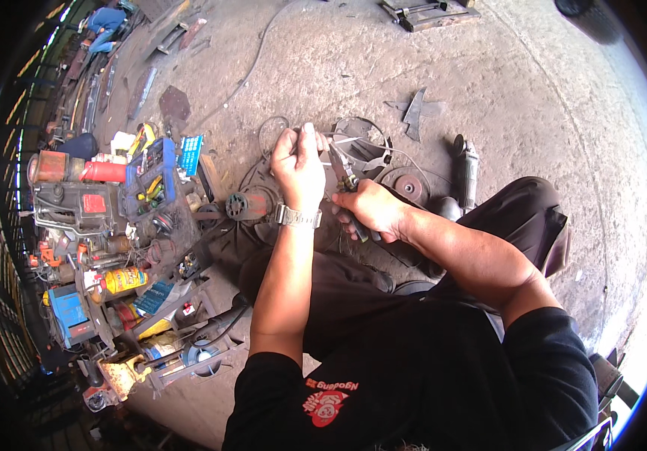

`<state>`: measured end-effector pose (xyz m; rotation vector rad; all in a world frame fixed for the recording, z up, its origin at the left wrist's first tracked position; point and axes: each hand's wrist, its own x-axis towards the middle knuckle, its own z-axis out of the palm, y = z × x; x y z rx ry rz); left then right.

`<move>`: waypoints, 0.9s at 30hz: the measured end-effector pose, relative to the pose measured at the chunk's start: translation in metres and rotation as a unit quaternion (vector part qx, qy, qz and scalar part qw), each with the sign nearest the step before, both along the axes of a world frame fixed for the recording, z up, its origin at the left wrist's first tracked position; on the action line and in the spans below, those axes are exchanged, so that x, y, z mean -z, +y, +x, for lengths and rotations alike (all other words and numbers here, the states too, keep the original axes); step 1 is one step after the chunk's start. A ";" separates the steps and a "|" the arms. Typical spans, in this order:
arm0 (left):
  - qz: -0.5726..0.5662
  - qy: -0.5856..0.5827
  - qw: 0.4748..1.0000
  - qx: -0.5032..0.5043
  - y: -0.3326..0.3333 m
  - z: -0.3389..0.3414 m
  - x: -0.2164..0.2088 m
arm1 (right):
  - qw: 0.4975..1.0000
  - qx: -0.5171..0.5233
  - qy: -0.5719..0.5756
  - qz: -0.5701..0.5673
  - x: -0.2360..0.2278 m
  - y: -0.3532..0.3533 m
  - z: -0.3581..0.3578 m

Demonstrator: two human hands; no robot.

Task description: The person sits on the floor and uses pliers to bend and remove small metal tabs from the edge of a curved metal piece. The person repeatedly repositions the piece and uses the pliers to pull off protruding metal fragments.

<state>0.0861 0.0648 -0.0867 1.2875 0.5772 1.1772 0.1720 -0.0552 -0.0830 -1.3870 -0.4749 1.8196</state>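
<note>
My right hand (368, 209) is wrapped round the handles of a pair of pliers (344, 170), whose jaws point up and away from me. Close beside the jaws, my left hand (299, 161) is closed in a pinch. What lies between its fingers is too small to make out. A light thin strip (344, 140) shows next to the left fingertips. Below and beyond the hands lie a dark curved metal part (368, 154) and a brown round disc (408, 186). Left of my watch wrist sits a reddish, motor-like cylinder (247, 207), partly hidden by the arm.
An angle grinder (468, 177) lies right of the disc, near my knee. Scrap metal plates (415, 114) rest on the concrete floor beyond. On the left are a blue tool case (152, 177), a yellow can (124, 280) and crowded tools. A person in blue (104, 26) is far left.
</note>
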 end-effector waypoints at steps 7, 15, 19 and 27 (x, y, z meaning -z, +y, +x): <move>-0.094 -0.062 0.993 -0.034 0.016 -0.012 -0.013 | 0.997 -0.029 0.076 0.020 -0.011 -0.001 0.024; -0.079 -0.069 0.994 -0.026 0.013 -0.014 -0.014 | 0.996 0.002 0.085 -0.032 -0.004 0.001 0.027; -0.083 -0.101 0.991 -0.024 0.014 -0.015 -0.013 | 0.994 0.047 0.099 -0.018 -0.015 -0.002 0.017; -0.141 -0.135 0.979 -0.056 0.011 -0.013 -0.012 | 0.944 0.119 0.309 -0.009 0.006 -0.002 -0.002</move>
